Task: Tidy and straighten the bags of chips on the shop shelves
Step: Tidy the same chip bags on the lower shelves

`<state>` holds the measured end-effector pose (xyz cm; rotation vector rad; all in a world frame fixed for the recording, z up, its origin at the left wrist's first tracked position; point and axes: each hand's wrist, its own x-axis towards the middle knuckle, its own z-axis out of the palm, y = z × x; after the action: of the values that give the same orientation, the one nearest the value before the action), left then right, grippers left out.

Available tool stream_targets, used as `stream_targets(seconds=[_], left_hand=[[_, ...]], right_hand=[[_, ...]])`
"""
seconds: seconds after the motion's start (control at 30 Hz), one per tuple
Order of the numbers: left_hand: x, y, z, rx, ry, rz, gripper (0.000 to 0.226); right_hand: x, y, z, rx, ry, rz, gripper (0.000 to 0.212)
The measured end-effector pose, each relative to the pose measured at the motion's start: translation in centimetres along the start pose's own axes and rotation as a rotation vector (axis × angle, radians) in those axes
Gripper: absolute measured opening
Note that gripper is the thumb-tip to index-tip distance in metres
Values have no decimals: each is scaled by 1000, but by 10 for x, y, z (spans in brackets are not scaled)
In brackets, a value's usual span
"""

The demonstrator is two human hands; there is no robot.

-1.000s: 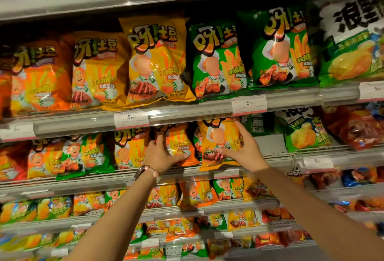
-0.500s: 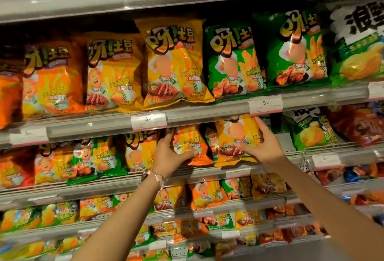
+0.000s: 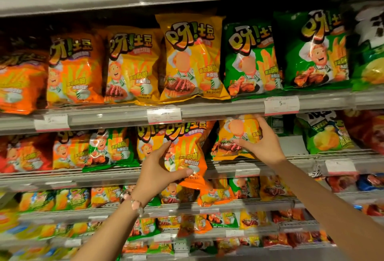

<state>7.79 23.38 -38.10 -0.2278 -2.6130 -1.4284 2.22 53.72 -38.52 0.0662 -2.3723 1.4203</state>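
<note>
On the second shelf (image 3: pixel 228 169) my left hand (image 3: pixel 158 171) grips an orange chip bag (image 3: pixel 187 152) by its left side and bottom; the bag hangs forward past the shelf lip. My right hand (image 3: pixel 264 144) holds a yellow chip bag (image 3: pixel 234 136) from its right side, standing just to the right of the orange one. Another yellow bag (image 3: pixel 147 142) stands partly hidden behind the orange bag's left edge. A bead bracelet sits on my left wrist.
The shelf above (image 3: pixel 218 109) carries a row of orange, yellow (image 3: pixel 191 59) and green bags (image 3: pixel 249 61). A green bag (image 3: pixel 110 148) stands left of my hands and a green-white bag (image 3: pixel 326 134) to the right, past a gap. Lower shelves hold several smaller bags.
My left hand has pulled the orange bag forward and down off the shelf lip. My right hand still holds the yellow bag. The camera has moved closer.
</note>
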Motion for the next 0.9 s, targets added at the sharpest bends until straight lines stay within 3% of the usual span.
stream_targets(seconds=[0.23,0.4,0.77,0.9], left_hand=[[-37,-22,-24,54,-30,77,98],[-56,-42,-39,153,8,96,105],[-83,-89,-77,209,380,31,106],[-81,-100,-91,201,392,-6,106]], right_hand=[[0,-5,29,-31,22,51,102],[-8,-10,60,20,-20,52,102],[11,-29,119,-169,-61,52,102],[12,-27,131,-200,-47,109,104]])
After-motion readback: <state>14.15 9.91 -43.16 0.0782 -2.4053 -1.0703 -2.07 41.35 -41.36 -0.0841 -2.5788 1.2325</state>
